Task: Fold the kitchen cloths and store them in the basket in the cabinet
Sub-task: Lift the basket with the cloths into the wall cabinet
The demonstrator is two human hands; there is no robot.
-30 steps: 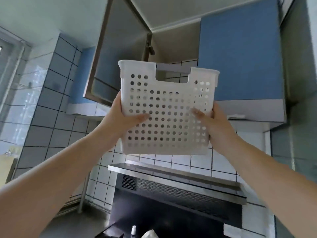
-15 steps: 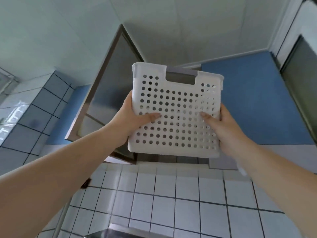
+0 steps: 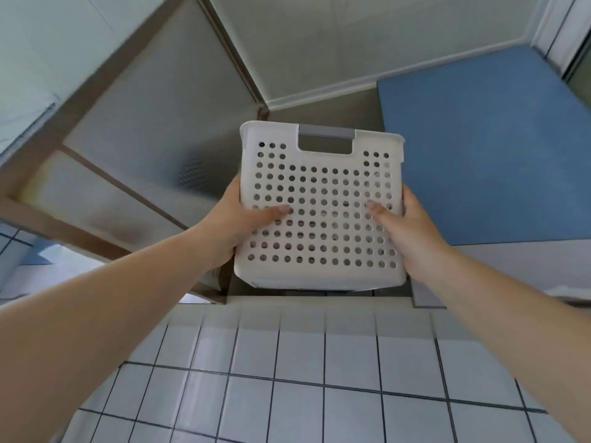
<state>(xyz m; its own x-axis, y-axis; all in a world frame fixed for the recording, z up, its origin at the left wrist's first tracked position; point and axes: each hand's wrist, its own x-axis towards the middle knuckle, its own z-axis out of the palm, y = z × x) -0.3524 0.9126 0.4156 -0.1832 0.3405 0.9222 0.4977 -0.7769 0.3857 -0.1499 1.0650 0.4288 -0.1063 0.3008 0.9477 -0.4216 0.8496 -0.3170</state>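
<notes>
Left hand: the left hand grips the left side of the basket, thumb laid flat across the perforated front wall and pointing toward 3 o'clock; the other fingers wrap behind the side wall and are hidden.
Cabinet door: the cabinet door stands swung open at 9 to 10 o'clock of the basket, its grey inner face with brown edging toward the camera.
Basket position: held up at the mouth of the cabinet, in the gap between the open door and the blue door at 3 o'clock; its lower edge sits just above the cabinet's bottom lip. Whether it rests on the shelf cannot be told.
Basket look: white plastic, upright, front wall full of round holes in rows, a cut-out handle at 12 o'clock with a grey grip bar across it.
Contents: cannot be made out through the holes.
Writing: no readable text or brand on the basket.
Right hand: the right hand clamps the right side, thumb on the front wall pointing toward 10 o'clock, fingers round the edge.
Below: white wall tiles with dark grout at 6 o'clock.
</notes>
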